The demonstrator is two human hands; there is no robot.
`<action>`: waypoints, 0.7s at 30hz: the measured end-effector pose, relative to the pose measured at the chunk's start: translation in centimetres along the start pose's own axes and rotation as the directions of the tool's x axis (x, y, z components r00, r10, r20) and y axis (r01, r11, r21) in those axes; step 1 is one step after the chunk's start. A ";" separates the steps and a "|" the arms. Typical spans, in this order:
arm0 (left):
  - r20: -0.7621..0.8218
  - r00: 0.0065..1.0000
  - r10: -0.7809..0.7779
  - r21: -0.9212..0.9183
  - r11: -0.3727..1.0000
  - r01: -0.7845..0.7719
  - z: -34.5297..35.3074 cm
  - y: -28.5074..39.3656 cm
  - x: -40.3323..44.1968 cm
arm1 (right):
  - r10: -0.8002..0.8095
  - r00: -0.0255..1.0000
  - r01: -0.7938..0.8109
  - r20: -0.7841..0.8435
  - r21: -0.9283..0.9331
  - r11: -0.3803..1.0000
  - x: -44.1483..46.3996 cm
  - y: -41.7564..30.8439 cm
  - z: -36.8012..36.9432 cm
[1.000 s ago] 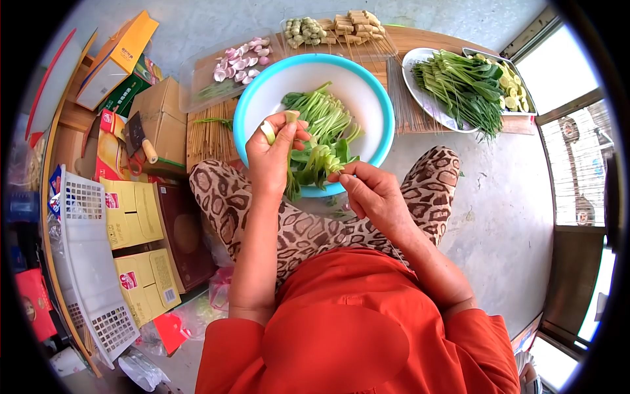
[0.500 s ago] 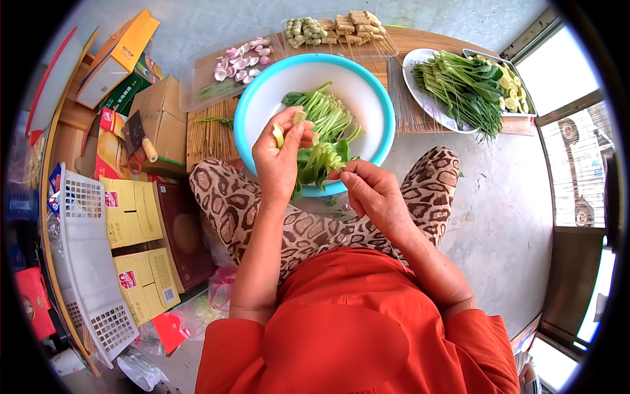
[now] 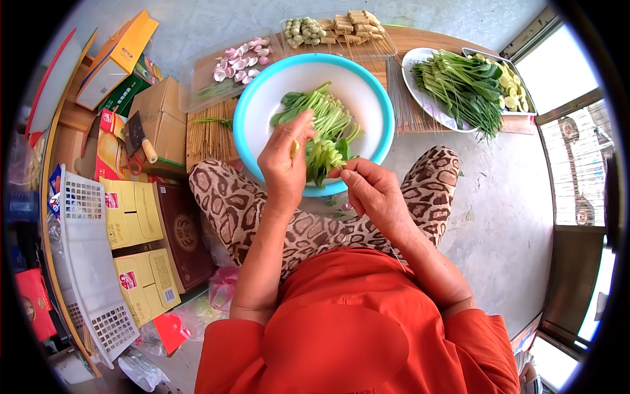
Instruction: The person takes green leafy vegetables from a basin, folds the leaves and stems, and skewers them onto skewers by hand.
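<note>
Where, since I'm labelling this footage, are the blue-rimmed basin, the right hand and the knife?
Blue-rimmed basin point(image 3: 315, 58): head view, on the far stretch of its rim.
Right hand point(image 3: 375, 189): head view, on the middle of the hand.
Knife point(image 3: 136, 133): head view, on its blade.

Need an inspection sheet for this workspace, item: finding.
Surface: wooden table, crowded; pink-white cloves and brown rolls along its far side.
Job's things: blue-rimmed basin with leafy greens; gathered greens at its near side; plate of stemmed greens at right; bamboo skewers at left.
Left hand: over the basin, pale-green piece in its fingers.
Right hand: fingertips closed at the end of the gathered greens; any skewer there unclear.
Clutter: cleaver, red-handled scissors, yellow cartons and white plastic basket, all at left.
Cables: nothing seen.
Surroundings: grey floor at right, bright openings beyond.
</note>
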State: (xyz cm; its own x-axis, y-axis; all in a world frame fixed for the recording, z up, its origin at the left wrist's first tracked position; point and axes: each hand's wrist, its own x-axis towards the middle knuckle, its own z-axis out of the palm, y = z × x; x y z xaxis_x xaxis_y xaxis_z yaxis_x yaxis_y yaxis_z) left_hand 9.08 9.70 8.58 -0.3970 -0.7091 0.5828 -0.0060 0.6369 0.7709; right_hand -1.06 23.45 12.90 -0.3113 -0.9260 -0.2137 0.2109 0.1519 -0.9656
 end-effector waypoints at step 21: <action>0.236 0.784 -0.575 -0.648 0.508 0.567 -2.9 -2.7 1.1 | -0.055 0.986 0.047 -0.156 -0.057 0.997 0.5 0.1 -3.7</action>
State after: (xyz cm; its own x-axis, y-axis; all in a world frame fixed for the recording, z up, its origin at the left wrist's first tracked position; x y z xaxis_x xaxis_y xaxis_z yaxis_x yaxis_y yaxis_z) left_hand 11.29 6.36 7.90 -0.5239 -0.8505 -0.0467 0.3664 -0.2746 0.8890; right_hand -4.62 24.27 12.12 -0.4636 -0.8675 -0.1804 0.1426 0.1278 -0.9815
